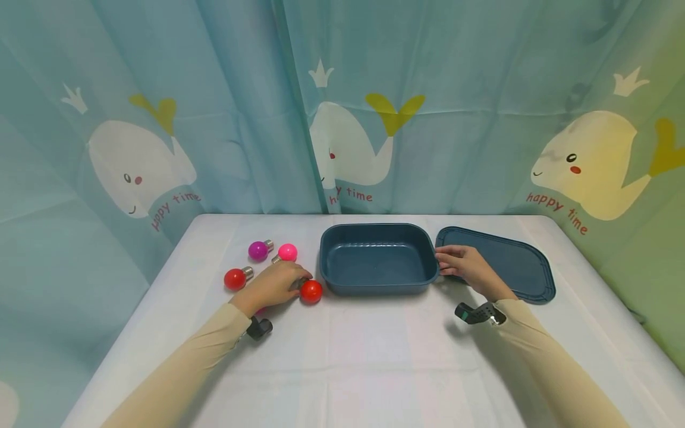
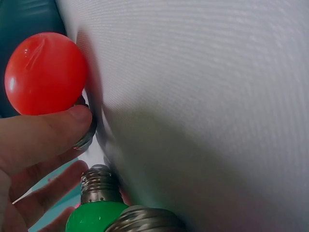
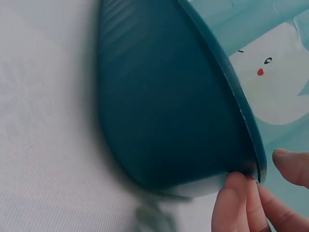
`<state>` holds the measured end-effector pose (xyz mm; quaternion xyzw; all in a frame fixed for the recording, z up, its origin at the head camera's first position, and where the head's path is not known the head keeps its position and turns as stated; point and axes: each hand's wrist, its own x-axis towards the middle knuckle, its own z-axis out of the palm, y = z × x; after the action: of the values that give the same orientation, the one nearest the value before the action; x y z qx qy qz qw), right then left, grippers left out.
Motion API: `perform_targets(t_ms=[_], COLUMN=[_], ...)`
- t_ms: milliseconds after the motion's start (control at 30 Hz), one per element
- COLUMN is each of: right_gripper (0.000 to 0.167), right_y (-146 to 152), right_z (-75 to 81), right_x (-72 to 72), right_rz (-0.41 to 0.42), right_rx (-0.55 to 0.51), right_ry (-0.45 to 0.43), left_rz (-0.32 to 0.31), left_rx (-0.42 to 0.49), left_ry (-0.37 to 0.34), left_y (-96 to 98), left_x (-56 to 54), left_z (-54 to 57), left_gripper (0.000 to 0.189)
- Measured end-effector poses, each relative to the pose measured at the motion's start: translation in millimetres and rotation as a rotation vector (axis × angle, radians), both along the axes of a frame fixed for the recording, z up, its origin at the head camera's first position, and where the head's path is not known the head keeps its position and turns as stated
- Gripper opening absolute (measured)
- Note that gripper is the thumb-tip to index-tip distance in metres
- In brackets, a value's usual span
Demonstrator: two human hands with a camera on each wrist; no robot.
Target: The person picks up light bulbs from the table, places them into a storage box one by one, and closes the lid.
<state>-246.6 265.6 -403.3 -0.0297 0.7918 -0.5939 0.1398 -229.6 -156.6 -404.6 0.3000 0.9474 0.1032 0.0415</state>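
Note:
My left hand pinches a red light bulb by its metal screw base, just left of the dark blue box. In the left wrist view the thumb lies on the base of that red bulb, and a green bulb sits below the fingers. My right hand is at the box's right end. In the right wrist view its fingertips touch the box wall beneath the rim, while the thumb stands apart from the rim.
A purple bulb, a pink bulb and another red bulb lie around the left hand, which partly hides a pinkish bit. The dark blue lid lies flat right of the box. A curtain hangs behind the white table.

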Motion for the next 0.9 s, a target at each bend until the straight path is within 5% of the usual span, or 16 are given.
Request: perform_targets(t_ms=[233, 433, 900], right_gripper=[0.050, 0.010, 0.011], right_y=[-1.1, 0.5, 1.0], right_z=[0.7, -2.0, -2.5], right_x=[-0.6, -0.9, -5.5], right_rz=[0.012, -0.020, -0.046], right_rx=[-0.096, -0.236, -0.232], right_ry=[-0.084, -0.163, -0.163], left_rz=[0.000, 0.009, 0.033], left_rx=[0.013, 0.023, 0.063], left_ry=[0.006, -0.025, -0.055], left_y=[-0.7, 0.6, -0.5], left_x=[0.1, 0.4, 3.4], left_z=[0.2, 1.6, 2.8], left_gripper=[0.034, 0.035, 0.033])
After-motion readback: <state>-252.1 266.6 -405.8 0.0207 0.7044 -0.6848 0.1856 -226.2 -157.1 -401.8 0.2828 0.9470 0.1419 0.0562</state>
